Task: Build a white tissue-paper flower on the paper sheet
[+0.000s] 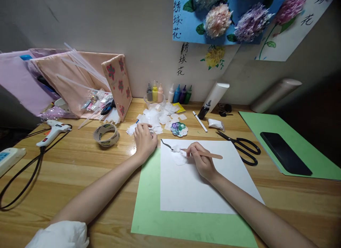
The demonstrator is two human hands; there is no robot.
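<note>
My right hand [201, 162] pinches a flat wooden stick [210, 155] above a white sheet of paper [202, 191]. The stick's thin tip touches a small crumpled white paper piece [176, 148] near the sheet's upper left corner. Just below it lies a thin white round piece [181, 158], and a dark curved line runs from the sheet's corner towards both. My left hand [145, 141] rests on the near edge of a pile of small white paper squares [153, 116], its fingers bent and apart; some fingertips are hidden. Under the white sheet is a green sheet [149, 205].
Black scissors [246, 150], a paint-smeared flower-shaped palette [179, 129], a white pen [199, 121] and small paint bottles [177, 94] surround the sheet. Leftward are a tape roll [106, 135] and a corded glue gun [54, 131]. A phone [285, 152] lies right on green card.
</note>
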